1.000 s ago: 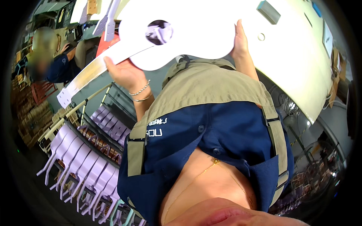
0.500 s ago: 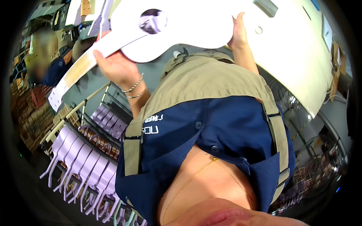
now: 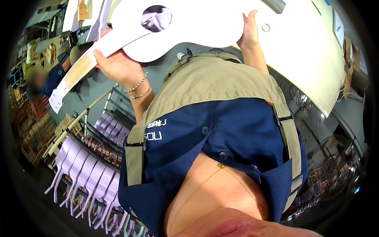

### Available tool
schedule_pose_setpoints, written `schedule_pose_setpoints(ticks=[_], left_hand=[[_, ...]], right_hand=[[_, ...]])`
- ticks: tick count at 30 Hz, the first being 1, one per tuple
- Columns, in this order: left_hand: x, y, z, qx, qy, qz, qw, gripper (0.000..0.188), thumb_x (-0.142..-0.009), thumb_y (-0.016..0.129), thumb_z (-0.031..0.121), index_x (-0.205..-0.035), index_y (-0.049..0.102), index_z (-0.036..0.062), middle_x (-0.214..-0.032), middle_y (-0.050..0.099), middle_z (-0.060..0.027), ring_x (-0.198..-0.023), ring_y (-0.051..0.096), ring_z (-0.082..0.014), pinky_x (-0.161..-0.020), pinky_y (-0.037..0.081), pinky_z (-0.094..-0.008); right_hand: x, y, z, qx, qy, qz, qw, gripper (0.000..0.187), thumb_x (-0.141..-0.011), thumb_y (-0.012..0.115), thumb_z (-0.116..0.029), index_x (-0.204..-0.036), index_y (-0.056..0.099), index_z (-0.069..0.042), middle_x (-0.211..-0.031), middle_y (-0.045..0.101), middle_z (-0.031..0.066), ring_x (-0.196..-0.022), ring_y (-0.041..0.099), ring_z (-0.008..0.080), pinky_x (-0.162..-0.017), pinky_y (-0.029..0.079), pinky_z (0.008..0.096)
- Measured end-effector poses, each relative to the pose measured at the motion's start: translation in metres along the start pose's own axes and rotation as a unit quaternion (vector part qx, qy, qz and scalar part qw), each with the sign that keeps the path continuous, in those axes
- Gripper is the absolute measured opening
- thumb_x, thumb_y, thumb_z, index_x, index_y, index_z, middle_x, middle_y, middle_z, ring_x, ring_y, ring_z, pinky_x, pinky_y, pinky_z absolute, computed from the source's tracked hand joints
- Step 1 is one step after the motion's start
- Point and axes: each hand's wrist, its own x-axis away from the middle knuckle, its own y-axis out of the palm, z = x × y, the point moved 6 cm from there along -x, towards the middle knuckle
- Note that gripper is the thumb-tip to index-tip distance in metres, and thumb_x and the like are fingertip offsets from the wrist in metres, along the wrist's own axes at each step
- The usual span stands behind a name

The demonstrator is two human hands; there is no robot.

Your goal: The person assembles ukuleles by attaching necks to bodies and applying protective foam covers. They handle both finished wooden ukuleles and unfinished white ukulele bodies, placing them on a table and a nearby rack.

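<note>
An unstrung ukulele point(image 3: 189, 25), pale and washed out by the light, lies across the top of the view with its headstock toward the lower left. Inside its round sound hole, something lilac and crumpled-looking shows. My left hand point(image 3: 120, 69) is wrapped round the neck close to the body, thumb on the near edge and fingers mostly hidden beneath. At the body's rounded right end, my right hand point(image 3: 249, 33) holds the edge with the thumb raised; its other fingers are partly hidden.
A pale worktable point(image 3: 308, 59) reaches to the right, bearing a small ring point(image 3: 265, 27) and a grey block point(image 3: 275, 5). More lilac necks point(image 3: 103, 19) lie at the upper left. A rack of lilac ukulele parts point(image 3: 87, 170) stands at the lower left. Another person point(image 3: 56, 81) is beyond it.
The ukulele and both hands sit slightly further left and up in the view, along with the surroundings. The grip of both hands looks the same.
</note>
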Motion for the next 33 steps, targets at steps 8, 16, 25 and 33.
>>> schedule_pose_setpoints(ticks=[8,16,25,33], left_hand=[[-0.011,-0.022,-0.009,-0.009,-0.058,0.043,0.997,0.05,-0.089,0.028,0.037,-0.109,0.045,-0.0056,-0.11,0.05,-0.0173,-0.105,0.047,-0.0295,-0.092,0.037,-0.0426],[-0.016,-0.032,-0.01,-0.016,-0.038,0.025,0.999,0.053,-0.088,0.031,0.042,-0.112,0.043,-0.0037,-0.11,0.049,-0.0171,-0.106,0.047,-0.0294,-0.091,0.037,-0.0425],[-0.014,-0.019,0.004,-0.002,-0.022,0.017,1.0,0.051,-0.088,0.033,0.041,-0.11,0.044,-0.0043,-0.109,0.049,-0.0176,-0.105,0.048,-0.0301,-0.091,0.038,-0.0435],[-0.008,-0.006,0.007,0.023,-0.014,0.02,0.999,0.047,-0.09,0.032,0.036,-0.107,0.045,-0.0058,-0.105,0.05,-0.0175,-0.102,0.049,-0.0297,-0.09,0.039,-0.0437]], right_hand=[[-0.011,-0.008,0.023,-0.236,0.067,-0.085,0.966,0.056,-0.09,0.045,-0.026,-0.133,0.02,-0.002,-0.133,0.03,0.0138,-0.119,0.035,0.0242,-0.097,0.031,0.0349],[0.026,0.027,-0.026,0.253,-0.167,-0.154,0.94,0.094,-0.07,0.068,-0.016,-0.136,0.001,-0.003,-0.132,0.028,0.0183,-0.122,0.028,0.0232,-0.099,0.025,0.0312],[0.013,-0.006,0.003,0.141,-0.104,-0.078,0.981,0.065,-0.083,0.052,-0.024,-0.134,0.019,-0.001,-0.131,0.032,0.0123,-0.121,0.029,0.021,-0.096,0.027,0.0304],[-0.003,-0.014,0.015,0.012,-0.173,-0.083,0.981,0.056,-0.09,0.037,-0.039,-0.135,0.02,-0.01,-0.121,0.044,0.0076,-0.099,0.05,0.0151,-0.079,0.045,0.0278]])
